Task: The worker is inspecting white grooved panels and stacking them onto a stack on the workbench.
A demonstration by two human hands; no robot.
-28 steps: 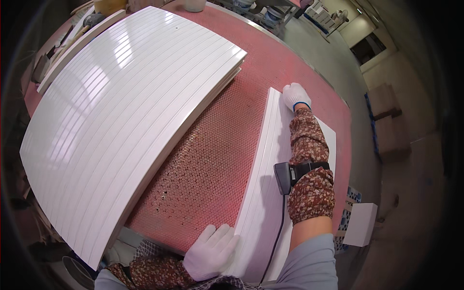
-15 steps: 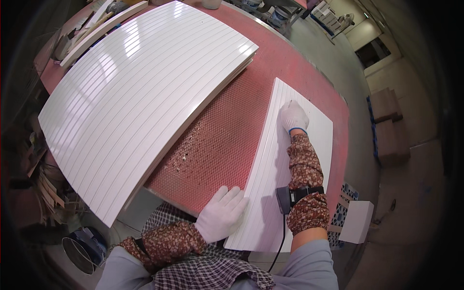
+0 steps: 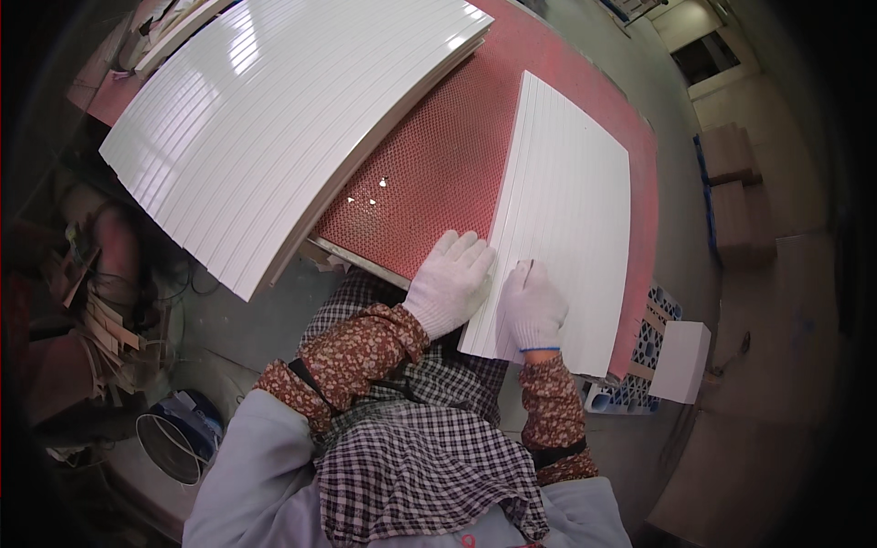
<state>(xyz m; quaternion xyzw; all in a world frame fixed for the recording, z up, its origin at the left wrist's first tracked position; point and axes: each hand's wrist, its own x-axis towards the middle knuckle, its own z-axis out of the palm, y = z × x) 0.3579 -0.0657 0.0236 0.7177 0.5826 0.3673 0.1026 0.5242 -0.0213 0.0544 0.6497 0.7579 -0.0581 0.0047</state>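
A stack of white grooved panels (image 3: 575,201) lies on the right part of the red table (image 3: 411,196), its near end toward my body. My left hand (image 3: 450,283), in a white knit glove, rests flat against the stack's left edge with its fingers stretched out. On the near part of the top panel is my right hand (image 3: 534,306), gloved as well, with its fingers closed. A thin dark tip shows at those fingers; the rest of what they hold is hidden.
A larger stack of glossy white panels (image 3: 301,119) covers the table's left side. White scraps (image 3: 383,183) lie on the textured red top. Below left stand a bucket (image 3: 183,438) and wood offcuts (image 3: 110,329). A blue pallet (image 3: 653,365) with a white block (image 3: 681,361) is at the right.
My right hand has come from the far part of the panel back to its near end, still closed. My left hand stays at the left edge. The view has tilted lower.
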